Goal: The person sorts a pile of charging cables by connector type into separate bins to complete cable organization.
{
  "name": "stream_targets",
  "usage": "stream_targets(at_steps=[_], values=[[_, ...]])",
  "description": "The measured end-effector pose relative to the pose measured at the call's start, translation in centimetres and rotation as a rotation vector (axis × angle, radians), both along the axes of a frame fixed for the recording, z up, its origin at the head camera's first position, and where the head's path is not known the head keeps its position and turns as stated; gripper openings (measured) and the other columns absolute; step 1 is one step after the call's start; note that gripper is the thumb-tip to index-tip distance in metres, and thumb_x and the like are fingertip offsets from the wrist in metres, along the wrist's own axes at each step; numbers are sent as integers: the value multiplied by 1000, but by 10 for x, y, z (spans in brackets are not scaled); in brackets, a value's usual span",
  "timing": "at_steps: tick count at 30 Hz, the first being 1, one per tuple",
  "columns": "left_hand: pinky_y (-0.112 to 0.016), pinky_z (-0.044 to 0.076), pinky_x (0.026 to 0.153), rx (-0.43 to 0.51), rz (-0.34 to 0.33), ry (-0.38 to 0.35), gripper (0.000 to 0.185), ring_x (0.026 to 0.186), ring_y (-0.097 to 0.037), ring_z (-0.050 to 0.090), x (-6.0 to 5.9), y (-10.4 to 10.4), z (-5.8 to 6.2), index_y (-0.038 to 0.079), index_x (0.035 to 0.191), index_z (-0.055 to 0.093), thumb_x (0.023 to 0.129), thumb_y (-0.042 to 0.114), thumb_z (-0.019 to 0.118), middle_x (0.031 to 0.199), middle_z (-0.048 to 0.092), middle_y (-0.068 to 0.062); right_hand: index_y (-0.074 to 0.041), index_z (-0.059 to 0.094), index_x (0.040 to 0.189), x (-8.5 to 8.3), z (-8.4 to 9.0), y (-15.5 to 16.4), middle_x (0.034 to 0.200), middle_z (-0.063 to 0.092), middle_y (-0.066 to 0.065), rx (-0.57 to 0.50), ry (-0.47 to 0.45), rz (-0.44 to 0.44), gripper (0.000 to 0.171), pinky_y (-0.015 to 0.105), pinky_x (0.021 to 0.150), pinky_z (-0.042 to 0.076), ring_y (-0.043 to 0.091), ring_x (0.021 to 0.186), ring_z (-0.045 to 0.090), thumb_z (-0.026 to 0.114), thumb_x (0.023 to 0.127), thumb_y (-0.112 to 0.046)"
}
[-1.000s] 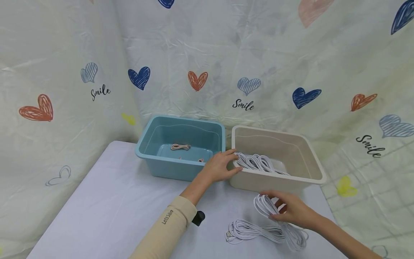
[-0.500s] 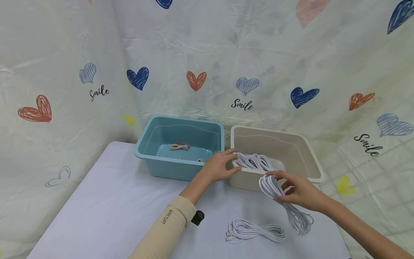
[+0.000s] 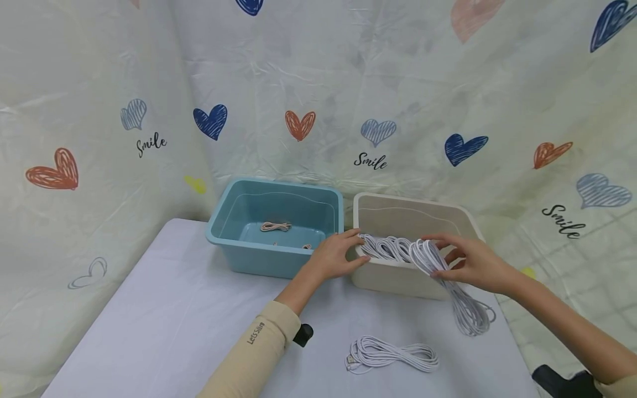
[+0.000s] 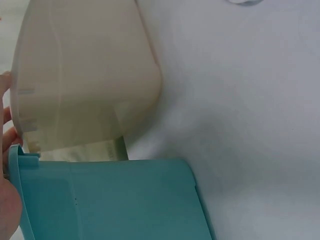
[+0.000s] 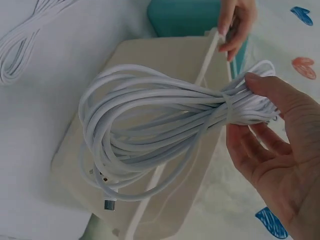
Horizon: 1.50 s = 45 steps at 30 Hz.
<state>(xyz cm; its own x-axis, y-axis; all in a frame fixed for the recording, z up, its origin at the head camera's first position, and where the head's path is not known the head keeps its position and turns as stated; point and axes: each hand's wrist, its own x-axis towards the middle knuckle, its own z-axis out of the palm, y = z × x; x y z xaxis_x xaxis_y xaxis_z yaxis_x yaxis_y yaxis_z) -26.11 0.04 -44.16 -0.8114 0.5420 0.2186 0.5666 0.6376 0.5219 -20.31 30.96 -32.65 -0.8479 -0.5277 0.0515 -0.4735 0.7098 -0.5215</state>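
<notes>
My right hand (image 3: 470, 264) pinches a coiled white cable bundle (image 3: 450, 284) by its tied end, over the front rim of the beige bin (image 3: 398, 279); the loops hang down outside the bin's front wall. In the right wrist view the bundle (image 5: 150, 130) dangles from my right hand (image 5: 270, 130) above the beige bin (image 5: 150, 55). My left hand (image 3: 338, 254) grips the beige bin's near left corner, thumb outside, fingers over the rim. Several white cable coils (image 3: 388, 247) lie inside the bin. Another white bundle (image 3: 393, 355) lies on the table.
A teal bin (image 3: 259, 260) stands left of the beige one, holding small pinkish cables (image 3: 275, 226). The white table (image 3: 164, 315) is backed by a heart-print sheet (image 3: 298, 83). The left wrist view shows both bins' outer walls, the teal bin (image 4: 115, 200) nearest.
My right hand has lifted the white bundle off the table and carried it up and back to the beige bin's front rim. My left hand has stayed on the bin's corner.
</notes>
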Motion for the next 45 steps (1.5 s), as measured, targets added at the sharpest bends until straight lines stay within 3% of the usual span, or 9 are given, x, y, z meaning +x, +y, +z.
stream_targets(at_steps=[8, 15, 32, 38, 45], values=[[-50, 48, 115, 9, 5, -5, 43, 139, -34, 57, 0, 0, 0, 16, 139, 70, 104, 41, 66, 163, 48, -6, -4, 51, 151, -23, 27, 1, 129, 64, 31, 92, -10, -79, 73, 41, 78, 66, 32, 95, 75, 87, 87, -12], [-48, 49, 113, 1, 5, 3, 43, 138, -33, 59, 1, 0, 1, 17, 138, 70, 104, 42, 66, 163, 49, -5, -6, 47, 154, -48, 42, 1, 133, 60, 36, 136, -23, -113, 75, 52, 76, 65, 46, 102, 73, 85, 90, -13], [-49, 47, 115, -18, 7, -14, 43, 140, -34, 57, 3, -2, 5, 17, 139, 69, 105, 42, 65, 164, 48, -4, -5, 46, 156, -103, 45, -10, 137, 58, 37, 208, 26, -103, 74, 63, 89, 60, 54, 112, 67, 82, 91, -10], [-49, 46, 116, -35, -2, -11, 44, 141, -33, 56, 3, -2, 5, 17, 141, 68, 105, 43, 64, 165, 47, -5, -2, 37, 161, -106, 37, -12, 145, 52, 37, 211, 17, -123, 86, 63, 95, 57, 56, 123, 61, 84, 91, -16], [-49, 36, 124, -74, -4, -4, 47, 142, -27, 56, 1, -1, 6, 16, 143, 66, 106, 44, 62, 165, 46, -5, -3, 40, 160, -92, 24, -16, 142, 56, 35, 152, -7, -133, 80, 58, 94, 59, 53, 123, 62, 83, 94, -19]])
